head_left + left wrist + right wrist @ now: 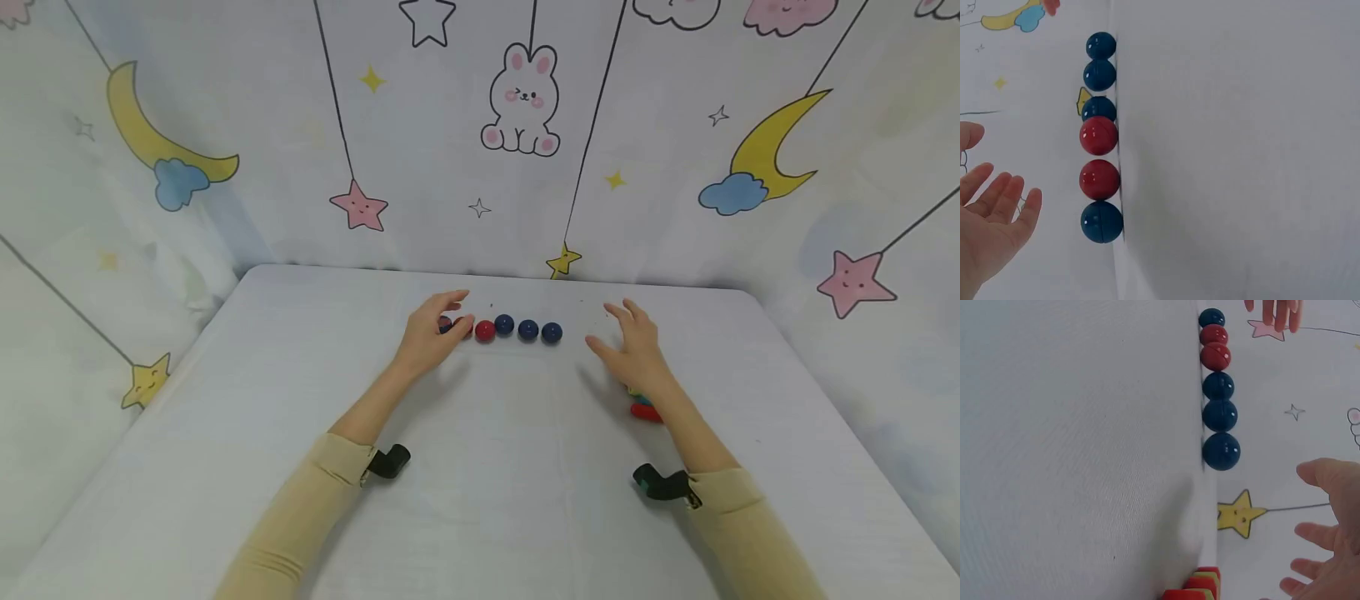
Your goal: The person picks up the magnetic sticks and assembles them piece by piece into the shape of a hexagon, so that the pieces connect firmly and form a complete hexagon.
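Observation:
A row of glossy balls lies across the far part of the table: two red ones side by side, such as this red ball [485, 331], with a blue ball at the left end and several blue balls, among them this blue ball [528, 331], to the right. My left hand [424, 340] hovers over the row's left end, fingers spread and apart from the balls, partly hiding them in the head view. Beyond the right end my right hand [636, 348] is raised, its fingers parted and holding nothing. The left wrist view shows the end blue ball [1102, 222] beside the left hand.
Beneath the right forearm lie coloured pieces, a red piece [647, 412] among them, mostly hidden by the arm. In the right wrist view, red and yellow-green pieces [1202, 584] show at the bottom. A white cloth covers the table [510, 500]; a patterned curtain [450, 125] hangs behind.

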Demonstrator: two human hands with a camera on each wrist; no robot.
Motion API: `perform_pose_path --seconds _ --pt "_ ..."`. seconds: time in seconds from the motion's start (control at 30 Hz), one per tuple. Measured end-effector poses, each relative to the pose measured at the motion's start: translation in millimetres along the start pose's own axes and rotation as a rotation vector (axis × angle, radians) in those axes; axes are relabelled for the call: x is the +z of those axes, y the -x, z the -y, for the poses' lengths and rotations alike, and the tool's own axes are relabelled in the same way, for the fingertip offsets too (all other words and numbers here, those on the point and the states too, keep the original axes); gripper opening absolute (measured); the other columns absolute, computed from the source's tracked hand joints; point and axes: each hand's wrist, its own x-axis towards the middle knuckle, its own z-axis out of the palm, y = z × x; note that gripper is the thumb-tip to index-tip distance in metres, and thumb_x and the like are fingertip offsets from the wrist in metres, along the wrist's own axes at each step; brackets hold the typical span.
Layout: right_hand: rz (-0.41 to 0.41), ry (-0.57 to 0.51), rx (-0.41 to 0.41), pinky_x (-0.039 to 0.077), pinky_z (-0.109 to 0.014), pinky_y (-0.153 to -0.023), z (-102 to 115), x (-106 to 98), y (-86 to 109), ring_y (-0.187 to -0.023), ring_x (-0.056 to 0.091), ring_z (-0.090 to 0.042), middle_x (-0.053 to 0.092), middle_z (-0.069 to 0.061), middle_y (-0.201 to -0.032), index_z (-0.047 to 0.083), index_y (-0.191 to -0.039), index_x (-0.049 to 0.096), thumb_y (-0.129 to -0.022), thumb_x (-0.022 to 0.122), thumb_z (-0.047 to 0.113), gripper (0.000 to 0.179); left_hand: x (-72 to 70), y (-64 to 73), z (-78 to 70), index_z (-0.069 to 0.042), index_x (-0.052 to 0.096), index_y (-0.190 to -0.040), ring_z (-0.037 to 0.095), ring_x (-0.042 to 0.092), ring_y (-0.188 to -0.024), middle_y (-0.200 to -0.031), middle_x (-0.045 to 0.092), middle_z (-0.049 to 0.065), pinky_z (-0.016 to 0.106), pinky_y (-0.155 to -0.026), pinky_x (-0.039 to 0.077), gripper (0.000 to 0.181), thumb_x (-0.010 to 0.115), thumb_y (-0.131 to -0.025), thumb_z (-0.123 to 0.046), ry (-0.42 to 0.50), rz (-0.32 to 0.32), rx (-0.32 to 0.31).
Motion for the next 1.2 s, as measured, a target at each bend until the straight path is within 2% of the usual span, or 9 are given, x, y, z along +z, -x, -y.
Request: perform_pose_path --seconds 0.1,0.17,0.33,0.37,0.5,0.63,0.83,1.0,1.2 --pt "0.006 -0.031 0.012 0.020 -0.072 -0.102 -6.6 -5.1 2.9 -0.138 0.013 -0.053 0.019 -0.028 -0.153 0.000 -0.145 0.039 -0.097 0.059 0.032 0.062 8.0 -0.7 -2.8 -0.003 0.060 -0.128 0.024 0.060 -0.109 -0.125 0.062 0.013 0.038 -0.091 0.050 0.035 0.064 -0.094 -0.011 0.125 0.011 -0.065" --pt "0.009 -0.049 0.023 0.022 -0.071 -0.101 -11.7 -8.2 4.5 -0.137 0.017 -0.051 0.023 -0.027 -0.152 0.000 -0.143 0.042 -0.097 0.058 0.032 0.058 13.6 -1.3 -6.3 -0.005 0.062 -0.126 0.022 0.061 -0.107 -0.123 0.063 0.012 0.035 -0.091 0.050 0.033 0.064 -0.094 -0.012 0.174 0.036 -0.117" --pt "0.014 -0.071 0.036 0.025 -0.069 -0.102 -24.9 -16.0 8.1 -0.136 0.024 -0.048 0.031 -0.027 -0.148 0.001 -0.139 0.048 -0.099 0.056 0.030 0.050 29.6 -4.1 -14.7 -0.007 0.063 -0.124 0.019 0.062 -0.105 -0.122 0.064 0.011 0.030 -0.086 0.049 0.031 0.065 -0.094 -0.015 0.224 0.111 -0.176" --pt "0.016 -0.070 0.037 0.025 -0.069 -0.102 -27.3 -17.4 9.0 -0.135 0.025 -0.048 0.032 -0.027 -0.148 0.002 -0.138 0.049 -0.099 0.056 0.030 0.049 30.3 -4.3 -21.4 -0.006 0.062 -0.125 0.021 0.061 -0.106 -0.122 0.064 0.013 0.030 -0.087 0.048 0.032 0.065 -0.094 -0.014 0.235 0.135 -0.186" --pt "0.035 -0.063 0.043 0.030 -0.066 -0.101 -33.0 -22.6 13.0 -0.132 0.030 -0.047 0.034 -0.028 -0.146 0.001 -0.137 0.050 -0.100 0.054 0.029 0.046 44.7 -7.8 -24.6 -0.005 0.062 -0.126 0.021 0.061 -0.107 -0.124 0.063 0.014 0.032 -0.089 0.049 0.034 0.066 -0.093 -0.012 0.275 0.187 -0.212" --pt "0.058 -0.076 0.066 0.032 -0.062 -0.103 -36.6 -26.6 17.1 -0.130 0.033 -0.047 0.035 -0.028 -0.145 0.001 -0.137 0.050 -0.101 0.052 0.027 0.044 60.2 -12.5 -20.1 -0.006 0.061 -0.127 0.020 0.060 -0.107 -0.124 0.062 0.013 0.031 -0.089 0.049 0.035 0.067 -0.093 -0.012 0.273 0.214 -0.222" --pt "0.104 -0.104 0.111 0.032 -0.059 -0.105 -42.9 -29.9 20.6 -0.129 0.034 -0.047 0.034 -0.029 -0.144 -0.001 -0.137 0.050 -0.102 0.051 0.028 0.045 77.2 -19.8 -20.2 -0.007 0.060 -0.128 0.020 0.060 -0.110 -0.126 0.062 0.012 0.028 -0.089 0.049 0.037 0.067 -0.093 -0.012 0.212 0.263 -0.232" --pt "0.130 -0.108 0.136 0.035 -0.061 -0.102 -48.2 -29.8 22.1 -0.127 0.036 -0.048 0.034 -0.030 -0.145 0.000 -0.137 0.049 -0.102 0.051 0.029 0.046 90.0 -27.2 -21.3 -0.008 0.060 -0.129 0.019 0.059 -0.111 -0.125 0.062 0.011 0.027 -0.092 0.048 0.037 0.067 -0.093 -0.011 0.168 0.289 -0.206" --pt "0.146 -0.116 0.146 0.035 -0.062 -0.100 -53.7 -28.3 22.3 -0.126 0.037 -0.048 0.033 -0.029 -0.146 0.001 -0.137 0.050 -0.101 0.052 0.031 0.047 103.8 -36.4 -24.1 -0.007 0.059 -0.130 0.021 0.057 -0.114 -0.126 0.060 0.013 0.027 -0.095 0.046 0.039 0.068 -0.092 -0.010 0.138 0.287 -0.164"
